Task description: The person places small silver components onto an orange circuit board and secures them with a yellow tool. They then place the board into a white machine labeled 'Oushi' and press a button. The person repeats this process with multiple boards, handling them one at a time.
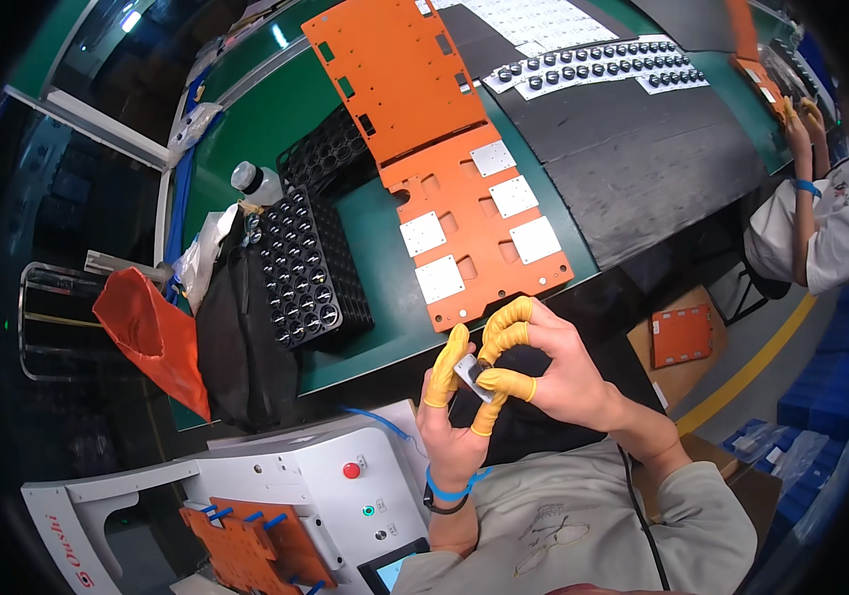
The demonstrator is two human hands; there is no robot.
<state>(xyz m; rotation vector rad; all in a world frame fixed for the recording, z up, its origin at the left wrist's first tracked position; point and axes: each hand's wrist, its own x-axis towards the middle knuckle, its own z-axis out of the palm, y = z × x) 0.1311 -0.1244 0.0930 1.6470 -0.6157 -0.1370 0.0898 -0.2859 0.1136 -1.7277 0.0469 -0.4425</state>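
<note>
My left hand (pixel 452 416), in yellow finger cots, grips the edges of a small silver-white plate (pixel 463 368) in front of the table's near edge. A dark part, its shape mostly hidden by fingers, sits against the plate. My right hand (pixel 558 372), also in yellow finger cots, is closed with thumb and fingers pinched at that dark part. Just beyond both hands lies an orange fixture (pixel 466 216), its hinged lid (pixel 390 74) folded back. Several white square plates (pixel 536 240) rest in its recesses.
To the left stand a black tray (pixel 350 288) of round parts, another black tray (pixel 330 149) and a capped bottle (pixel 264 186). Black knobs on white plates (pixel 593 69) line the dark mat (pixel 633 149). A grey machine (pixel 266 471) is lower left. Another person's hands (pixel 803 119) work far right.
</note>
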